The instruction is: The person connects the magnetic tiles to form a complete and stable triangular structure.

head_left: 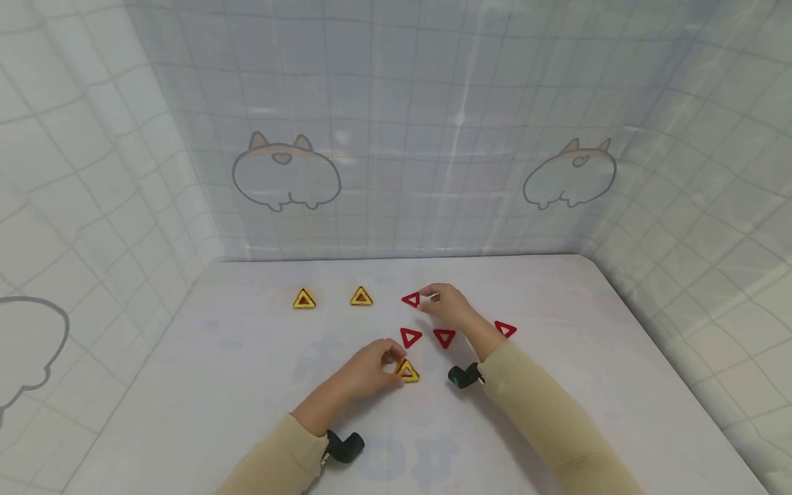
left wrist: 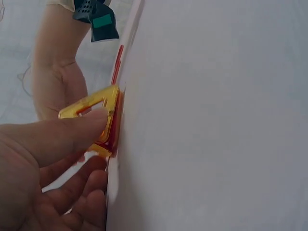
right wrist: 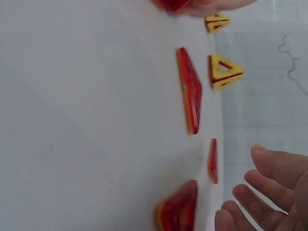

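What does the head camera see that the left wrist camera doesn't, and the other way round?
Only the head view: two yellow triangles at the back.

Only the left wrist view: a green patch on the right wrist's dark gadget.

Both: the left hand pinching another yellow triangle, the right arm and that gadget.

Pale gridded sheeting (head_left: 408,82) hangs up top and down both sides, cartoon critter butts (head_left: 286,175) upper left and right, whitish tabletop (head_left: 204,371) below.
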`<state>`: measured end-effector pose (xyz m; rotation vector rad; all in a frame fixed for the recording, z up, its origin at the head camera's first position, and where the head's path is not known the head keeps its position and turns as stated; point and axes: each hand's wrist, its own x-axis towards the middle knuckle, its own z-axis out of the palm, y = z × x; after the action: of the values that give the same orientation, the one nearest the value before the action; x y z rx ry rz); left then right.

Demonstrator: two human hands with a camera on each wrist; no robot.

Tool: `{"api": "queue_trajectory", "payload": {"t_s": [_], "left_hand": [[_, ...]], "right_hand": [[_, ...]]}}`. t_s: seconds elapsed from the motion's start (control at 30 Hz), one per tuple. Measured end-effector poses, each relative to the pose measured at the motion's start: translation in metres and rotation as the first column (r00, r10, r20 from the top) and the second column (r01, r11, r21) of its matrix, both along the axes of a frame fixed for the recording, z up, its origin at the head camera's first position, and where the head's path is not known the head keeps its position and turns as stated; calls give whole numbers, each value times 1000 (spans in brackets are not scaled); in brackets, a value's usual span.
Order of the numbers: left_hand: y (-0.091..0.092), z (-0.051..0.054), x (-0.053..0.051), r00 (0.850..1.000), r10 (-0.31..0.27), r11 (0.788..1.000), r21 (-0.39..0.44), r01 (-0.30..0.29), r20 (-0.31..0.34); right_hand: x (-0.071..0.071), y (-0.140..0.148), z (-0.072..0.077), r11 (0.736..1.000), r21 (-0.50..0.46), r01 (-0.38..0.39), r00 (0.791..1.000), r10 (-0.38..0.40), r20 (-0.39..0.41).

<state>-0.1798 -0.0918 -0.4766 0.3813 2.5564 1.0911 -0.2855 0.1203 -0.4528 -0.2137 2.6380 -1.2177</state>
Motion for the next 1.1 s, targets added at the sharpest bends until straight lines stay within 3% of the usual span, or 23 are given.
{"api": "queue_trajectory", "payload": {"t_s": [0.2, 0.67, 1.1], "left_hand": [[-6, 2, 0, 998, -67, 998, 18, 67, 1], [-14, -2, -5, 990, -144, 988, 62, 144, 7], [-14, 2, -3, 987, -163, 984, 81, 161, 18]], "right_hand": [[-11, -5, -7, 999, 32, 22, 1000, -22, 11], [-33, -10, -24, 992, 118, -43, 998, 48, -37], [-30, -12, -21, 982, 186, -8, 997, 22, -76]]}}
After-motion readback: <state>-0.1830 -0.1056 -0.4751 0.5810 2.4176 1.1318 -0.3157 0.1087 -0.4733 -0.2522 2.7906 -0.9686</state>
